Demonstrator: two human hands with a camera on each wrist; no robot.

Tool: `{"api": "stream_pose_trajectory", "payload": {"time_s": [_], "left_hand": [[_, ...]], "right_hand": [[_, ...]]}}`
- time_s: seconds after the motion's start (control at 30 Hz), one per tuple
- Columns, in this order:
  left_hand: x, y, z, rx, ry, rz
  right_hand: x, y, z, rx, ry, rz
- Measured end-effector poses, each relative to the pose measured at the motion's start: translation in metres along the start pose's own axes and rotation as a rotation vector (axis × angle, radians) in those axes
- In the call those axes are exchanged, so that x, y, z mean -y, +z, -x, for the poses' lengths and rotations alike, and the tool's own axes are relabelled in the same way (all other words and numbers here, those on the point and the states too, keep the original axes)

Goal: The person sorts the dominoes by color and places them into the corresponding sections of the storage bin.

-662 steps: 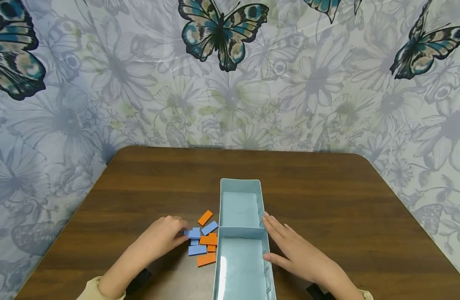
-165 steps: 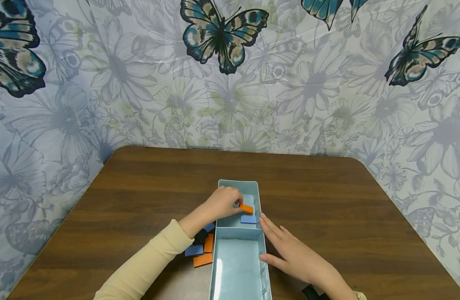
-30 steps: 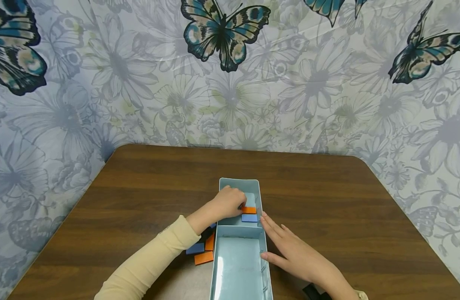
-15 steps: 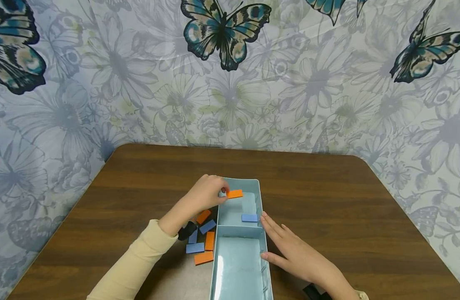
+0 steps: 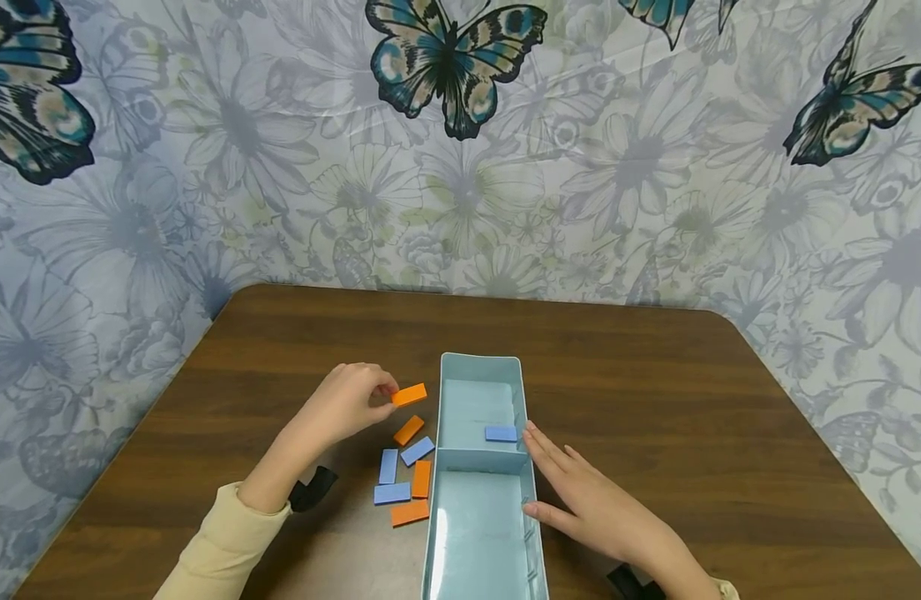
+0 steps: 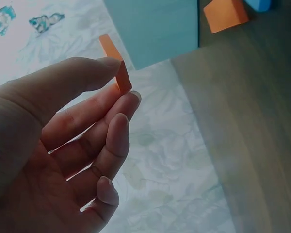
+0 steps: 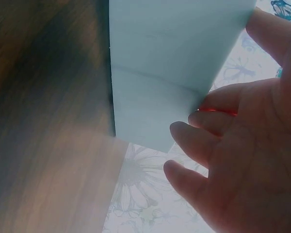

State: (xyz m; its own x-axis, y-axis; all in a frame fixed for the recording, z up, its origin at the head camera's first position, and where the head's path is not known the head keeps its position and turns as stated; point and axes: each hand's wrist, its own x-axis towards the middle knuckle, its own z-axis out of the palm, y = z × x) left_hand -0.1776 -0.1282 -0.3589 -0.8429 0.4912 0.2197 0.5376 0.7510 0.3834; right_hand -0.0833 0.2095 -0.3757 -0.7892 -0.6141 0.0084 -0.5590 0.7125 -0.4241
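Between thumb and fingers, my left hand (image 5: 349, 403) pinches an orange block (image 5: 410, 395), held up left of the pale blue divided box (image 5: 475, 533). The left wrist view shows the same orange block (image 6: 117, 68) tilted, its end pressed by the thumb. Inside the box's far compartment lies one blue block (image 5: 501, 433), near the divider. My right hand (image 5: 591, 504) rests with straight fingers against the box's right wall; in the right wrist view its fingertips meet the side of the box (image 7: 155, 77).
Several loose blocks lie on the wooden table left of the box, among them an orange block (image 5: 408, 430), a blue block (image 5: 388, 467) and another orange block (image 5: 410, 512). A patterned butterfly cloth (image 5: 460, 208) hangs behind the table's far edge.
My left hand has lifted the orange block from beside the blue one in the far compartment and carried it left, out over the table. The right hand stays put.
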Motion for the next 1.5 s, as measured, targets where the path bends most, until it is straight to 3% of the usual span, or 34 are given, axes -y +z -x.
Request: {"api": "stream_pose_trajectory", "payload": {"time_s": [0.17,0.3,0.53,0.73,0.93,1.17,1.5], "left_hand": [[0.001,0.002,0.007,0.048,-0.043,0.019],[-0.001,0.000,0.008,0.042,-0.037,0.021],[-0.023,-0.007,0.010,0.028,0.080,0.075],[-0.050,-0.006,0.011,0.044,0.204,0.042],[-0.073,0.006,0.009,0.086,0.299,0.030],[-0.092,0.024,0.007,0.175,0.338,0.013],[-0.114,0.051,0.003,0.205,0.358,-0.191]], "right_hand": [[0.000,0.001,0.000,0.001,0.000,0.000],[0.000,0.000,0.000,-0.001,-0.001,-0.002],[0.000,0.001,0.000,0.003,0.004,-0.005],[0.000,0.000,-0.001,0.003,0.012,0.001],[0.000,0.001,0.000,0.012,0.013,0.006],[-0.001,0.000,0.000,0.019,0.018,0.002],[-0.001,-0.002,-0.001,0.022,0.016,-0.007]]}}
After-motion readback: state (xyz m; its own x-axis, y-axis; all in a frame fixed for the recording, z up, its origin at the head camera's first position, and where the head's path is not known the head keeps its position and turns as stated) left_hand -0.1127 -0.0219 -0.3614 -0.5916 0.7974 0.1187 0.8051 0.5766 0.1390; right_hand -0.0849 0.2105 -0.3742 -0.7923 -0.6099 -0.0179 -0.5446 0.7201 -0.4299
